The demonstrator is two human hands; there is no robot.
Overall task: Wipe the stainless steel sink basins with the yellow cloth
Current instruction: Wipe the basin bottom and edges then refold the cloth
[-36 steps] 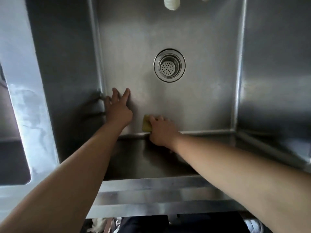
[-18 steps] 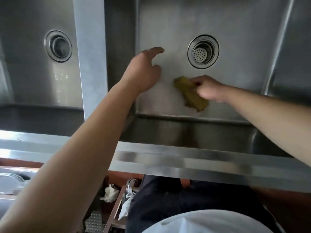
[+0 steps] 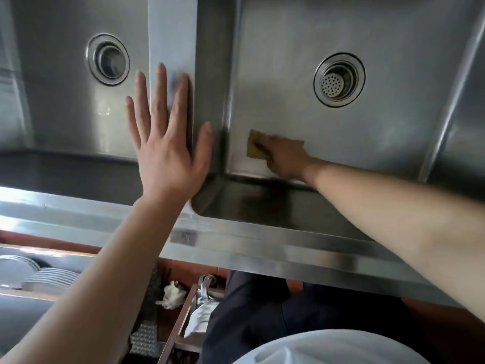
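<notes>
The right basin (image 3: 367, 132) is taking up most of the view, its strainer drain (image 3: 339, 80) sitting well beyond the cloth. The left hand (image 3: 168, 143) is spreading its fingers wide and straight over the divider (image 3: 173, 35). The right hand (image 3: 286, 158) is pressing the yellow cloth (image 3: 254, 143) against the floor at the basin's near left corner; its grip is blurring. The cloth's long axis is running away from the person.
</notes>
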